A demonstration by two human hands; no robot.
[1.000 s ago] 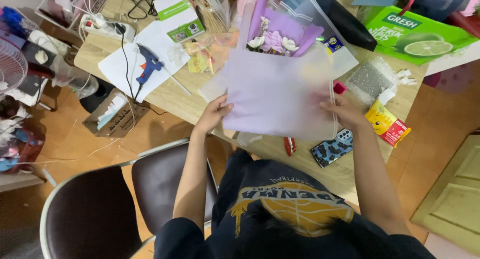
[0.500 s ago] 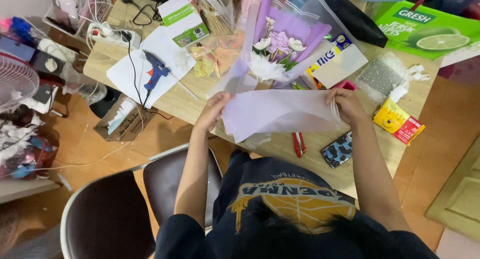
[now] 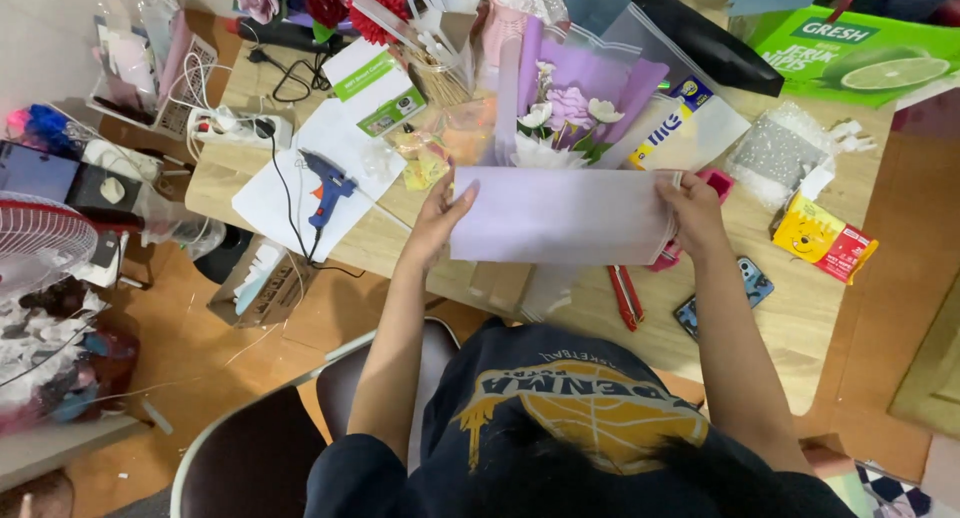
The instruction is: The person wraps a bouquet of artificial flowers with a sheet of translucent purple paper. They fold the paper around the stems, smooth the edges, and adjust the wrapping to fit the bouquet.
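Note:
A pale lilac sheet of paper, folded into a wide band, lies over the wooden table in front of me. My left hand grips its left edge and my right hand grips its right edge. Just behind the sheet rests a flower bouquet with white and purple blooms wrapped in purple paper.
A blue glue gun lies on white paper at the left, beside a power strip. Red scissors, a phone, a yellow packet and a green box sit to the right. A fan and chairs stand below left.
The large lilac sheet that covered the bouquet has been folded down into a narrow band, uncovering the flowers. Both hands moved apart to its two ends.

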